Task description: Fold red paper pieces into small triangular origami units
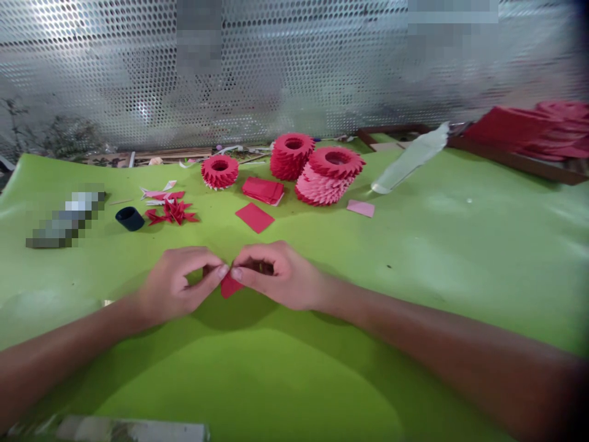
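Note:
Between both thumbs and forefingers is a small piece of red paper (230,285), held just above the green table cover. My left hand (181,279) pinches its upper left edge. My right hand (278,274) pinches it from the right and hides part of it, so I cannot tell how it is folded. A flat red paper rectangle (254,218) lies just beyond the hands, with a stack of red paper (262,190) behind it. To the left are folded red paper pieces (173,212) in a loose heap, beside a dark cylindrical ring (129,218).
Ring-shaped folded-paper stacks stand at the back: a small red one (219,172), a taller red one (292,156) and a red-and-pink one (330,176). A pink paper slip (361,208) and a translucent tube (409,159) lie right. Red paper (529,132) fills a far-right tray.

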A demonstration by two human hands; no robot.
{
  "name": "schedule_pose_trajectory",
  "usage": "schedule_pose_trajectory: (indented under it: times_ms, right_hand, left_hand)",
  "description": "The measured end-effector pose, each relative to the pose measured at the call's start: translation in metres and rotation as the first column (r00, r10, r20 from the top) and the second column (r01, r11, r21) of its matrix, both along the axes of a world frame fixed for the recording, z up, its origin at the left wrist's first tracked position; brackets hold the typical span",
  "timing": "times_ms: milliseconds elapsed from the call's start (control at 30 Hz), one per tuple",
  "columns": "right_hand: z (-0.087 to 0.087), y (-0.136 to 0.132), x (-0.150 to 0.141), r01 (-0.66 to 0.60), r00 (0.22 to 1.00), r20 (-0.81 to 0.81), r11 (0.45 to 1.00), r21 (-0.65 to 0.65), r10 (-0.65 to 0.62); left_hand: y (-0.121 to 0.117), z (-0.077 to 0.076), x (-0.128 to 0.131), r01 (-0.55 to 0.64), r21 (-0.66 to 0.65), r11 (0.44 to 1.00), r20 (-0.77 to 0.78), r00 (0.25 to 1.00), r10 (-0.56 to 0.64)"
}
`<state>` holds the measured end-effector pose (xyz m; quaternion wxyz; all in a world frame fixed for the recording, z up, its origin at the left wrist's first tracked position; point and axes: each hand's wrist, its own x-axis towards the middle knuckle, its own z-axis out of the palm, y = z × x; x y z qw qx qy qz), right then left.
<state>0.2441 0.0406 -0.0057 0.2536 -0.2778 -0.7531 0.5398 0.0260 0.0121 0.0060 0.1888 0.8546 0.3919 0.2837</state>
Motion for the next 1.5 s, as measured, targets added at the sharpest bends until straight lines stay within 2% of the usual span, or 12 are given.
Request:
schedule_pose_trajectory:
  times_ms: [233,433,600,900,1067,1267,1433,1500]
  right_hand:
    - [0.003,-0.002,0.0,0.006,1.0,0.029,0.999,-0.035,-0.005]
    - [0.008,-0.002,0.0,0.014,0.994,0.107,1.0,-0.018,-0.012]
    - [0.009,-0.002,0.001,-0.005,0.995,0.097,1.0,-0.008,0.006]
    - [-0.001,-0.001,0.002,-0.075,0.997,0.025,0.987,0.143,0.072]
    - [0.0,-0.001,0.002,-0.063,0.996,0.082,0.977,0.202,0.048]
    - [0.006,0.006,0.006,-0.024,0.994,0.107,0.986,0.164,0.006]
    - [0.004,0.007,0.005,0.024,0.999,0.045,0.995,0.095,-0.029]
    - [0.002,0.006,0.004,0.073,0.996,0.04,0.99,0.123,-0.079]
  left_hand:
    - [0.0,0.003,0.001,0.015,-0.007,1.0,0.03,0.999,-0.015]
    - [-0.002,0.003,0.0,0.02,-0.015,1.0,0.059,0.998,-0.019]
    - [-0.001,0.001,-0.003,0.049,0.002,0.999,0.047,0.998,-0.049]
    - [-0.001,-0.002,-0.002,0.147,0.089,0.985,-0.04,0.989,-0.144]
    - [-0.001,-0.003,-0.002,0.142,0.079,0.987,-0.047,0.989,-0.139]
    - [-0.001,-0.001,-0.005,0.066,0.131,0.989,0.042,0.997,-0.072]
    - [0.002,0.0,-0.005,0.008,0.188,0.982,0.075,0.997,-0.022]
    - [0.003,-0.001,-0.006,-0.04,0.161,0.986,0.067,0.997,0.03]
